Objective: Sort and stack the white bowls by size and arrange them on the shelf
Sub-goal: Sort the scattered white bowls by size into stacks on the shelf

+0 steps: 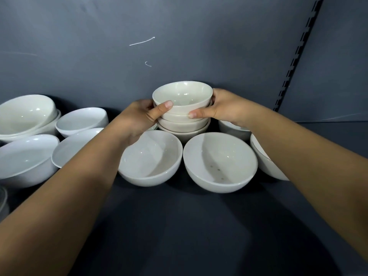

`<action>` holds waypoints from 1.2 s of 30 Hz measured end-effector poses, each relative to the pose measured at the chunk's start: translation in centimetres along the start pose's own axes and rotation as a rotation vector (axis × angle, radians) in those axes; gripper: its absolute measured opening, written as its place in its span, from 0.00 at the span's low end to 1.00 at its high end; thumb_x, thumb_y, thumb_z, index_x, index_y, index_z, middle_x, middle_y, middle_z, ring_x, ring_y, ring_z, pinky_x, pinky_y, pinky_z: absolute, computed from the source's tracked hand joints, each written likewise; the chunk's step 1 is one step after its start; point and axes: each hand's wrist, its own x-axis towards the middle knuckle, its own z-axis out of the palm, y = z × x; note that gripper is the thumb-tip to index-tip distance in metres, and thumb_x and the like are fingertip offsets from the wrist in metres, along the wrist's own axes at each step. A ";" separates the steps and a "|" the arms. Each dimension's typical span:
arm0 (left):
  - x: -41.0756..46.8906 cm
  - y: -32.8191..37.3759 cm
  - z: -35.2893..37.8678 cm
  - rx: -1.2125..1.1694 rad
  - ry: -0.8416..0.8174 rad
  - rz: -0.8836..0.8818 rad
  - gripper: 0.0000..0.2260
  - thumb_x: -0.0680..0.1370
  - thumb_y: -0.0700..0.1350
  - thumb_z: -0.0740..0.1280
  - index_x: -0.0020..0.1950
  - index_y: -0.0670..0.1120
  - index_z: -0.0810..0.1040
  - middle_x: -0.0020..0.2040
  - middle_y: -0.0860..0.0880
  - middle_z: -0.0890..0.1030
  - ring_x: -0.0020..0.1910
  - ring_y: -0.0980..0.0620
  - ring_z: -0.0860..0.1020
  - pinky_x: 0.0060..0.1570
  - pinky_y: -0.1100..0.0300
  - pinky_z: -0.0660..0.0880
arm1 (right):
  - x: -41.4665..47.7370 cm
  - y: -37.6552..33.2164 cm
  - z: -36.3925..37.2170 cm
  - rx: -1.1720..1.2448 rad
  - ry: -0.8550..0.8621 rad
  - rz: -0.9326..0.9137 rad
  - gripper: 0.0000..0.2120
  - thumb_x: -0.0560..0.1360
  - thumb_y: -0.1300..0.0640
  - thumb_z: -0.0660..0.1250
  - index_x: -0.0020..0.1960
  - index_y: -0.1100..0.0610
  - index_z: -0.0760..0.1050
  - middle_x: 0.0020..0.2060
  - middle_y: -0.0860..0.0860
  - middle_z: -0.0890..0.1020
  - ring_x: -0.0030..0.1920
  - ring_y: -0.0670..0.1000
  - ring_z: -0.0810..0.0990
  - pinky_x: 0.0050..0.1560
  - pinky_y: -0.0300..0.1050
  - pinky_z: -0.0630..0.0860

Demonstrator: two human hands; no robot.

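A stack of several small cream bowls (183, 108) stands at the back of the dark shelf (199, 226), against the rear panel. My left hand (139, 118) grips the stack's left side, thumb across the front of the top bowls. My right hand (225, 108) grips its right side, thumb pressed on the second bowl's rim. In front of the stack sit two larger white bowls, one at the centre left (150, 158) and one at the centre right (220, 162). Another bowl (266, 162) lies partly hidden under my right forearm.
More white bowls fill the left: a nested pair (25, 114) at the back, a medium bowl (82, 120), a wide one (25, 156) in front and another (73, 146) under my left forearm. A bowl (233, 128) sits behind my right hand. A slotted upright (298, 52) runs up the right.
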 end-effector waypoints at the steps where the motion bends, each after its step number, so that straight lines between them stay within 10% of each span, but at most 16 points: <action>1: 0.0 0.0 0.0 0.006 -0.001 0.008 0.12 0.77 0.49 0.63 0.57 0.43 0.75 0.46 0.54 0.78 0.45 0.58 0.76 0.52 0.65 0.71 | 0.1 0.0 -0.1 -0.019 0.000 0.004 0.26 0.64 0.58 0.77 0.59 0.51 0.75 0.55 0.45 0.81 0.57 0.45 0.78 0.62 0.42 0.71; 11: -0.3 0.3 -0.1 -0.001 -0.035 0.046 0.20 0.73 0.53 0.68 0.62 0.47 0.72 0.59 0.49 0.77 0.59 0.50 0.75 0.62 0.56 0.69 | -1.0 -1.0 0.1 -0.153 -0.001 0.063 0.21 0.67 0.51 0.74 0.59 0.47 0.74 0.54 0.42 0.79 0.57 0.44 0.76 0.59 0.37 0.69; 16: -3.5 2.2 -0.6 0.150 0.185 0.102 0.14 0.78 0.52 0.63 0.63 0.52 0.73 0.58 0.58 0.75 0.59 0.58 0.73 0.59 0.64 0.67 | -5.2 -3.1 0.4 -0.399 0.183 0.026 0.11 0.71 0.42 0.67 0.40 0.47 0.68 0.43 0.41 0.76 0.49 0.45 0.75 0.46 0.35 0.70; 20: -9.6 2.4 -0.6 0.154 0.190 0.398 0.08 0.78 0.46 0.63 0.52 0.59 0.77 0.47 0.71 0.78 0.42 0.78 0.74 0.44 0.81 0.67 | -10.9 -2.9 2.1 -0.561 0.300 -0.123 0.18 0.74 0.45 0.64 0.59 0.54 0.72 0.57 0.53 0.78 0.58 0.53 0.74 0.53 0.39 0.66; 23: -13.4 0.7 0.1 0.350 0.025 0.546 0.10 0.75 0.57 0.64 0.53 0.57 0.81 0.48 0.77 0.75 0.51 0.76 0.73 0.50 0.81 0.66 | -14.4 -1.0 3.9 -0.615 0.309 -0.179 0.23 0.73 0.44 0.63 0.65 0.53 0.72 0.62 0.48 0.76 0.62 0.49 0.72 0.54 0.33 0.62; 33: -16.9 -5.4 1.3 0.823 -0.201 0.549 0.27 0.79 0.62 0.50 0.52 0.46 0.83 0.49 0.52 0.84 0.55 0.58 0.74 0.53 0.64 0.70 | -15.6 2.7 6.4 -0.767 0.385 -0.273 0.17 0.68 0.45 0.62 0.35 0.58 0.79 0.29 0.53 0.78 0.35 0.56 0.78 0.58 0.64 0.66; 36: -16.8 -5.9 1.5 0.854 -0.148 0.569 0.29 0.79 0.62 0.49 0.51 0.45 0.83 0.48 0.50 0.85 0.56 0.57 0.73 0.53 0.65 0.68 | -16.1 2.5 6.7 -0.696 0.397 -0.290 0.14 0.66 0.51 0.67 0.36 0.62 0.80 0.28 0.57 0.79 0.34 0.59 0.78 0.44 0.53 0.74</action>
